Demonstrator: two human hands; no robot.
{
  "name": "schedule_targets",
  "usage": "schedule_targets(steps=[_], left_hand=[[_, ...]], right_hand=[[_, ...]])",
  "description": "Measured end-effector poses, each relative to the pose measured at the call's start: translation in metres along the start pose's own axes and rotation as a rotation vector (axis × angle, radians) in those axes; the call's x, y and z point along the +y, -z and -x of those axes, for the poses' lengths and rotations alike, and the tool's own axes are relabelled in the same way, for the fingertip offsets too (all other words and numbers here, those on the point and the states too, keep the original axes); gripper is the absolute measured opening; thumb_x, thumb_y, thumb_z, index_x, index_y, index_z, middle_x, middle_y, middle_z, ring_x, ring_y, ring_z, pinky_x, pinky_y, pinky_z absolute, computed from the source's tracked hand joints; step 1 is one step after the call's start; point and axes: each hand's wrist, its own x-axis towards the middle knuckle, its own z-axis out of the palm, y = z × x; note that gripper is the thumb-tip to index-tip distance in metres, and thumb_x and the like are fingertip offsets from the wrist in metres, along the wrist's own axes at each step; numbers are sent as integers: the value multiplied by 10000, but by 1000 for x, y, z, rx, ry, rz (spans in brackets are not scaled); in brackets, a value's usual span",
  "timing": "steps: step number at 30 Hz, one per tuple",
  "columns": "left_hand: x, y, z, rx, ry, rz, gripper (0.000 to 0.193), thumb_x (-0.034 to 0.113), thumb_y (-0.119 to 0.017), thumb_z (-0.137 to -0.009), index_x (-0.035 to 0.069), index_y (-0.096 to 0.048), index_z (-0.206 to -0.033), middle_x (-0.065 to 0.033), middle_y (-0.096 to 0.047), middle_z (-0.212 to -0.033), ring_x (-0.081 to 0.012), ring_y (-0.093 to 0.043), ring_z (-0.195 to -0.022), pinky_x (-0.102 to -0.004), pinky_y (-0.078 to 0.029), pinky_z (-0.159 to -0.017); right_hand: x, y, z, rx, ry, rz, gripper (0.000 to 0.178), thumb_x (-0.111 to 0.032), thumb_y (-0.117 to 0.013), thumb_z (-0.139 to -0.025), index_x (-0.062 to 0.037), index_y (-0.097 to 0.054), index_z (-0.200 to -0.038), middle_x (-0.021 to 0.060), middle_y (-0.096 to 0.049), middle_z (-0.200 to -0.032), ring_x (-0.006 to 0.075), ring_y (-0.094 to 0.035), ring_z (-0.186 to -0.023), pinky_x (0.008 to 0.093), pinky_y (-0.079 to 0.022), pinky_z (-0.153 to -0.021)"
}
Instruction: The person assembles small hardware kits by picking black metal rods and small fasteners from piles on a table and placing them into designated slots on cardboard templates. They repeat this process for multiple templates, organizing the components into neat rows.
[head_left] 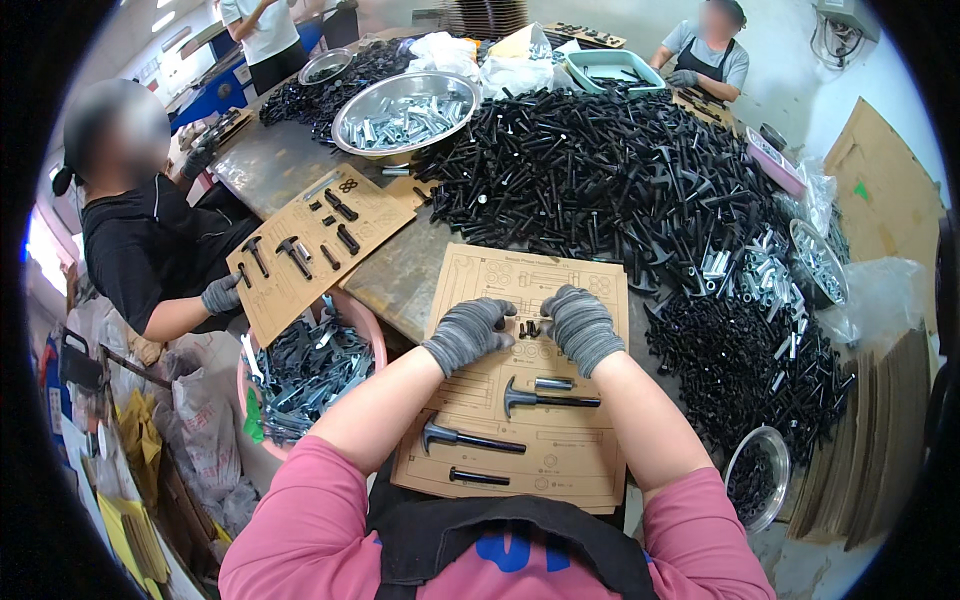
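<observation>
A brown cardboard sheet (480, 390) with printed part outlines lies in front of me. My left hand (468, 335), in a grey knit glove, is over its left part, fingers bent and thumb apart, with nothing visible in it. Opposite, my gloved right hand (583, 325) has its fingers curled together; what they hold, if anything, is hidden. Several small black bolts (529, 328) sit between my hands. Nearer me lie a silver sleeve (554, 383), a black T-shaped bolt (553, 399), another T-shaped bolt (475, 437) and a plain black bolt (479, 477).
A large heap of black bolts (560, 170) covers the table beyond the sheet. Silver sleeves fill a metal bowl (405, 85). At left a co-worker (130, 220) holds another laid-out cardboard sheet (290, 290) above a pink tub (375, 345) of wrenches. A steel bowl (783, 500) stands right.
</observation>
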Motion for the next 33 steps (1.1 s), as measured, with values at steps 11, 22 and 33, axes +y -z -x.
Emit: schedule_targets(steps=[11,22,33], left_hand=[[24,-26,-29,-7,-14,-177,244,252,-619,-732,75,-614,-900,-129,-623,-832,-287,-598,-794,-374,-475,-727],[31,-19,-24,-12,13,-89,369,216,-658,-697,33,-578,-1007,-140,-623,-915,-282,-595,-866,-344,-467,-785],[114,-65,-64,97,-427,-65,326,161,-615,-739,50,-553,-1039,-137,-583,-913,-245,-586,-806,-334,-471,-741]], right_hand=[[2,-13,0,68,18,138,188,-161,-507,-801,-116,-641,-925,133,-579,-962,275,-574,-924,360,-481,-785],[31,-20,28,264,0,-108,175,-225,-547,-778,-116,-617,-897,113,-589,-867,258,-576,-839,352,-464,-769],[147,-15,152,123,-787,-57,288,-307,-548,-776,-151,-575,-1017,121,-550,-1020,286,-570,-909,404,-475,-758]])
